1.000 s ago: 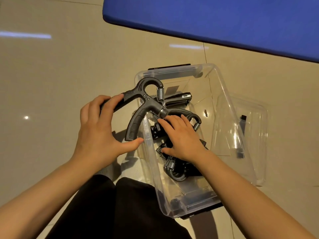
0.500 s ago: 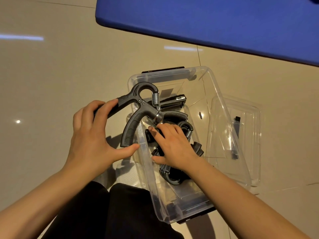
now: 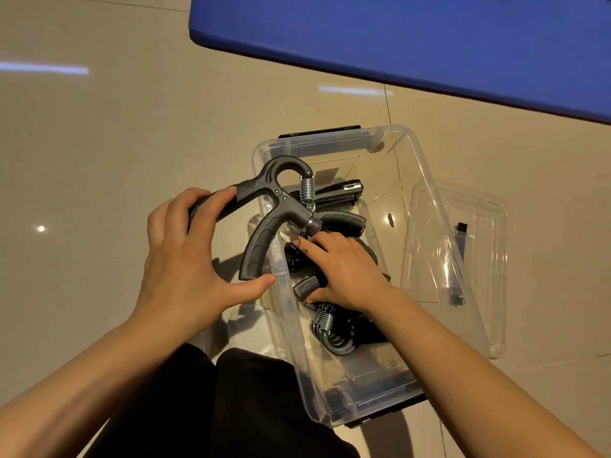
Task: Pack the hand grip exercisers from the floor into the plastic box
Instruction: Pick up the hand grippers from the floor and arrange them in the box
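Note:
A clear plastic box (image 3: 426, 180) stands on the tiled floor in front of me. My left hand (image 3: 185, 262) grips a dark grey hand grip exerciser (image 3: 264, 223) by its two handles, holding it over the box's left wall, its spring head above the inside. My right hand (image 3: 344, 269) is inside the box, fingers laid over a pile of several black exercisers, thumb under one handle (image 3: 309, 285). More exercisers (image 3: 334, 335) with steel springs lie below that hand, another (image 3: 337, 190) toward the far end.
The box's clear lid (image 3: 482, 259) lies on the floor against the right wall. A blue mat (image 3: 429, 41) covers the floor beyond the box. My dark trousers (image 3: 231, 408) are at the bottom, by the box's near left corner.
My right hand has slid a little deeper over the pile in the box. The exerciser in my left hand stays over the left wall, barely shifted.

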Motion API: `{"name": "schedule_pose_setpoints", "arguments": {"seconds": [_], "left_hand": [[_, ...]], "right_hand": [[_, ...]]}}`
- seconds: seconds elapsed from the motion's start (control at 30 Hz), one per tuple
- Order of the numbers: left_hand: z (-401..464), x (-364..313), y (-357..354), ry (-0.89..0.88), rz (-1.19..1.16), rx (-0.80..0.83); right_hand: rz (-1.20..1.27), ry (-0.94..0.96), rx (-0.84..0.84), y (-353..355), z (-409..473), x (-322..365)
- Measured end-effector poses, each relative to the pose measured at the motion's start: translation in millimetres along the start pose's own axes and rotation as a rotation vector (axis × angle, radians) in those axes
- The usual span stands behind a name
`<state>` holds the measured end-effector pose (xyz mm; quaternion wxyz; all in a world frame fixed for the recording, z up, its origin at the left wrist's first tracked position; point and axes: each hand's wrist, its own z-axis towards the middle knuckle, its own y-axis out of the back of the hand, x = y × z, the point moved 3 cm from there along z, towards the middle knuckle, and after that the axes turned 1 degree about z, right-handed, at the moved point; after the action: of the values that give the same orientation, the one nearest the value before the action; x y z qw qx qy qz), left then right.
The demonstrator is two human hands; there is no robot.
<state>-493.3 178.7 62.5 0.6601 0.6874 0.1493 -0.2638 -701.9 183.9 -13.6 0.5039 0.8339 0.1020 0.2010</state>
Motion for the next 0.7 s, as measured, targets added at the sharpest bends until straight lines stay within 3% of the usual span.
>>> {"name": "schedule_pose_setpoints", "arguments": {"seconds": [0.4,0.7], "left_hand": [[0,2,-1,-0.003,-0.013,0.009],[0,1,-1,-0.015,-0.015,0.008]], "right_hand": [[-0.063,0.081,0.061,1,0,-3],[-0.085,0.063,-0.007,-1,-2,0]]}}
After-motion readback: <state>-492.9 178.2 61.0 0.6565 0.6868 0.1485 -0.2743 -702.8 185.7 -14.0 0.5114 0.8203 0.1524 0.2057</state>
